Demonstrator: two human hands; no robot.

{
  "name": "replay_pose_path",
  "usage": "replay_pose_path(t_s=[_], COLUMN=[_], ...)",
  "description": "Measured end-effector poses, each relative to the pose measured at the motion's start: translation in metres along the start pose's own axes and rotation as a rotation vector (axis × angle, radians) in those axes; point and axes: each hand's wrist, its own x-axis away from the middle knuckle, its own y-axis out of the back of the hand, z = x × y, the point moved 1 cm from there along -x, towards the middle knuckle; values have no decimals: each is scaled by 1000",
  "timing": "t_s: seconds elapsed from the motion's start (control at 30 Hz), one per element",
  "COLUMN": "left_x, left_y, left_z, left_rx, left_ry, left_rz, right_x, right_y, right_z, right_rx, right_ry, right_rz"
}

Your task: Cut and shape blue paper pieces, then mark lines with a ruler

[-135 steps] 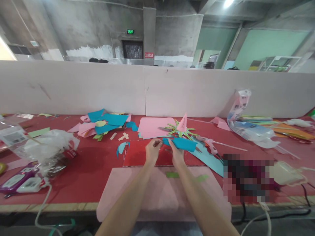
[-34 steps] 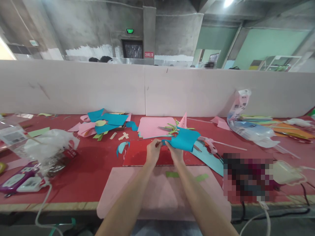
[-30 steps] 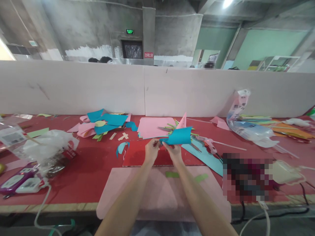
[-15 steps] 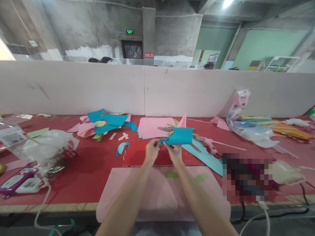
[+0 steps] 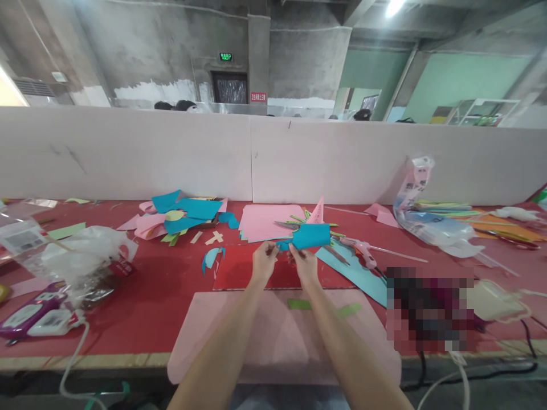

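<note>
At the centre of the frame, over the red board (image 5: 243,270), your left hand (image 5: 264,263) pinches the narrow end of the blue paper (image 5: 314,236); your right hand (image 5: 305,264) pinches it just beside. Press lightly, fingertips close together, leaving the wide part free, or it may crease.

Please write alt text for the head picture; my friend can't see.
A person's left hand and right hand pinch blue paper over a red board. A pink cone stands behind; a pink glue gun lies to the right.
</note>
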Motion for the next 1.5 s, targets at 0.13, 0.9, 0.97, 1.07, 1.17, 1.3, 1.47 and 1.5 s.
replay_pose_path(t_s=[0.13, 0.9, 0.97, 1.07, 1.17, 1.3, 1.47, 1.5], left_x=[0, -3, -4, -4, -4, -4, -4, -3], left_y=[-1, 1, 2, 2, 2, 2, 1, 1], left_z=[0, 0, -2, -6, -7, -7, -5, -5], left_rx=[-10, 42, 65, 100, 113, 92, 94, 100], left_ry=[-15, 81, 102, 128, 140, 131, 130, 128], left_rz=[-13, 104, 123, 162, 172, 177, 195, 194], right_x=[0, 2, 2, 0, -2, -5, -11, -11], right_y=[-1, 1, 2, 5, 8, 8, 10, 11], right_z=[-1, 8, 9, 9, 6, 1, -1, -2], right_rx=[-57, 61, 38, 48, 102, 10, -51, -64], right_ry=[-36, 5, -4, 20, 48, 29, 27, 18], right_rz=[-9, 32, 30, -5, -37, -31, -111, -125])
